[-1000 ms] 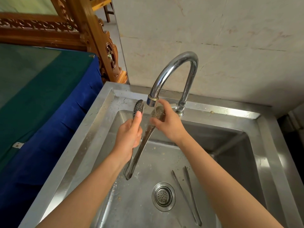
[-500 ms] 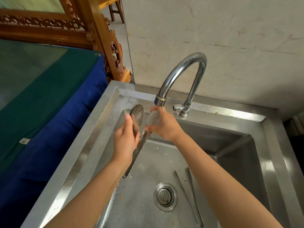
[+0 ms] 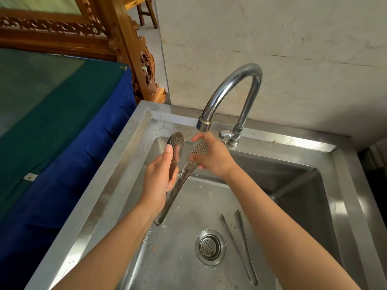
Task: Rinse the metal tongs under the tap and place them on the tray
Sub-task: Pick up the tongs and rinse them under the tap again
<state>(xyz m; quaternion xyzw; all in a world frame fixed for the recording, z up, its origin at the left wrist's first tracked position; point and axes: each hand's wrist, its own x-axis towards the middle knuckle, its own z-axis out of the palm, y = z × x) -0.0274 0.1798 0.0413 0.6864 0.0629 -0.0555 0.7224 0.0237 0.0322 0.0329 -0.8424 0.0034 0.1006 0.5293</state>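
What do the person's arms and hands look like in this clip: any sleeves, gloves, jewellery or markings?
Both forearms are bare up to the frame edge, with no sleeves showing. The left hand and the right hand wear no gloves, and no rings, watch or bracelets show on either wrist. Fingernails look short and unpainted. No tattoos or other markings are visible.

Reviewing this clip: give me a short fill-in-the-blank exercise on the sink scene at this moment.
1. Water from the tap falls on the perforated head held by the ____ hand.
2. The left hand grips the tongs with its ____ pressed on the other head.
3. A second, thinner pair of tongs lies in the sink beside the ____.

Missing words: right; thumb; drain
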